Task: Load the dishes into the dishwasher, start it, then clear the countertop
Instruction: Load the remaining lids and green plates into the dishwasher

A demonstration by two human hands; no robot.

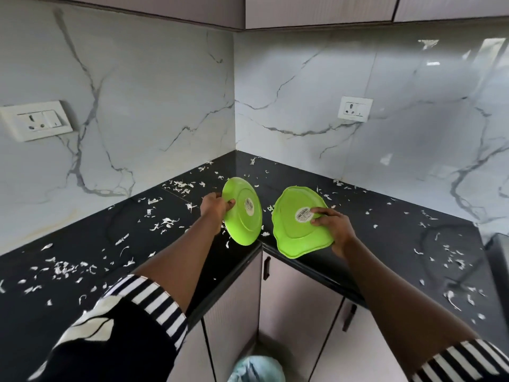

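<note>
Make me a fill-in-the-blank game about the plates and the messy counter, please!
1. The left hand grips the round plate, whose colour is ____.
2. The wavy-edged plate is held by the ____ hand.
3. White scraps litter a countertop coloured ____.
Missing words: green; right; black.

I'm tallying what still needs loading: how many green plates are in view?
2. A round plate in the left hand, a wavy-edged plate in the right hand, both held over the counter corner. More may sit outside the frame.
</note>
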